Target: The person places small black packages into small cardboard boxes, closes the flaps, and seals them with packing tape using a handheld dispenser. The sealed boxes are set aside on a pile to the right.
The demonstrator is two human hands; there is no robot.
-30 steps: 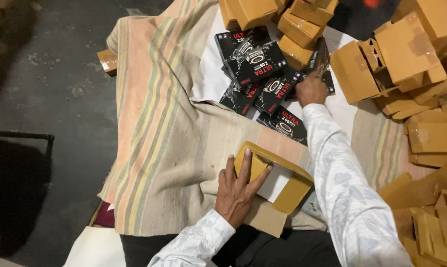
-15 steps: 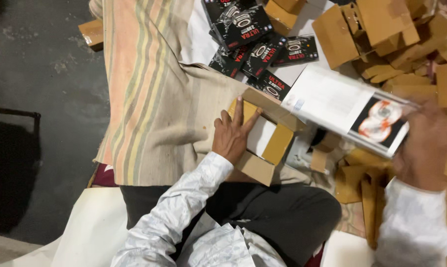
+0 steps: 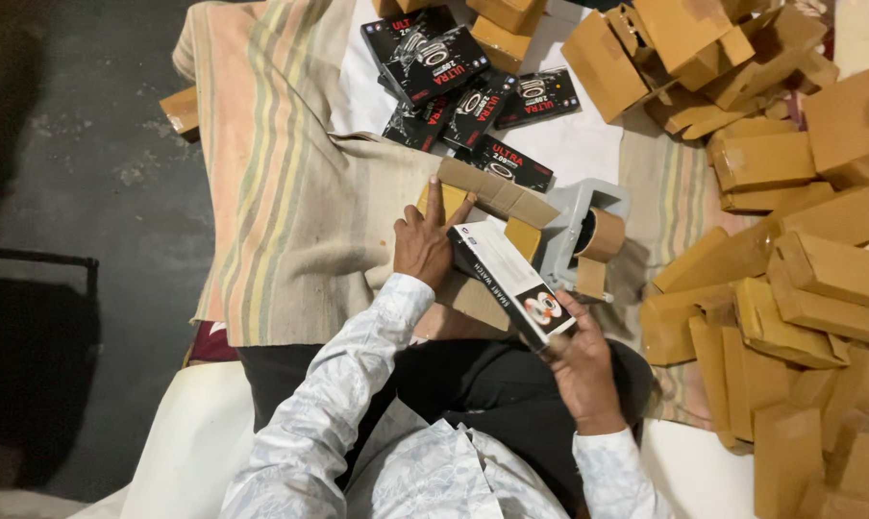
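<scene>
The left hand (image 3: 421, 248) presses flat on the open brown box (image 3: 497, 197). The right hand (image 3: 579, 360) grips the white box (image 3: 511, 284), which could snag a flap and tip.

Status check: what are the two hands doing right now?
Left hand steadying open brown carton. Right hand gripping white product box, one end at the carton's mouth. Tape dispenser beside carton, not blocking.
</scene>
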